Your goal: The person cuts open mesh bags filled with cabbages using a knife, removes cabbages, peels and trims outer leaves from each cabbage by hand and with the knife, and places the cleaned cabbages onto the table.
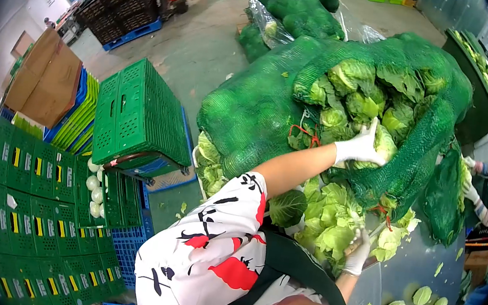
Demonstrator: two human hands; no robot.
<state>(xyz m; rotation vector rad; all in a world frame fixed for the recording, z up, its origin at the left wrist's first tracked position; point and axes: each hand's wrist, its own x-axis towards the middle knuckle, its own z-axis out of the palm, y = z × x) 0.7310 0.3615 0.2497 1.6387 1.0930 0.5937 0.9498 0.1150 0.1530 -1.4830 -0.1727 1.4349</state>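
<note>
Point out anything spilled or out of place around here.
Small leaf scraps lie on the floor near the stacked green crates. They look dropped, since the main heap of loose leaves is beside the open net bag.

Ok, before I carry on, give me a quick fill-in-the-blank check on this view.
1. The left hand touches a ____ inside the opening of a green mesh sack.
2. The right hand, beside loose leaves, wears a ____ glove.
3. The left sleeve is white with black and ____ markings.
4. The crate stack nearest the sacks is ____.

Missing words: cabbage; white; red; green.
</note>
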